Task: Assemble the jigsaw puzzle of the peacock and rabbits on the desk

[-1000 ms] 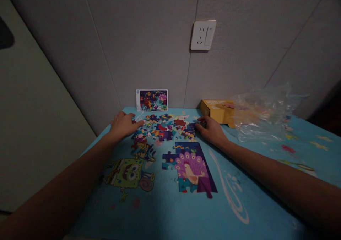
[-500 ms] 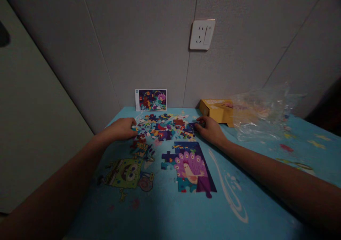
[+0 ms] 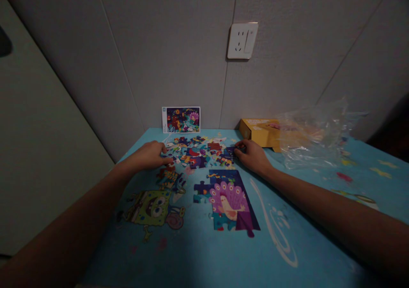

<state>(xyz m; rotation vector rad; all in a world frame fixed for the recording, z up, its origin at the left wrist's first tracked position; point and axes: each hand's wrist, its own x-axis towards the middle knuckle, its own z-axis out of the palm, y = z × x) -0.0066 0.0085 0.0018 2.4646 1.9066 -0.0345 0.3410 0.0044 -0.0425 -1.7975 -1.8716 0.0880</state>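
Note:
Loose puzzle pieces (image 3: pixel 198 162) lie in a pile across the back middle of the blue table cover. At the pile's left edge is my left hand (image 3: pixel 153 155), thumb and fingers apart, with nothing visible between them. My right hand (image 3: pixel 251 155) rests at the pile's right edge, thumb and index finger curled round beside a dark blue piece (image 3: pixel 229 152); whether it grips anything is too small to tell. Nearer to me lies a joined puzzle section (image 3: pixel 228 203) showing a pink peacock, with a knobbed part sticking out on its left.
A picture card (image 3: pixel 182 120) leans on the wall behind the pile. On the right stand a yellow box (image 3: pixel 260 133) and a crumpled clear plastic bag (image 3: pixel 311 141). A socket (image 3: pixel 242 41) is on the wall. Cartoon prints mark the blue table cover (image 3: pixel 198 258).
My left hand has shifted slightly to the right, over the pile's left edge, and its fingers have spread. My right hand has barely moved.

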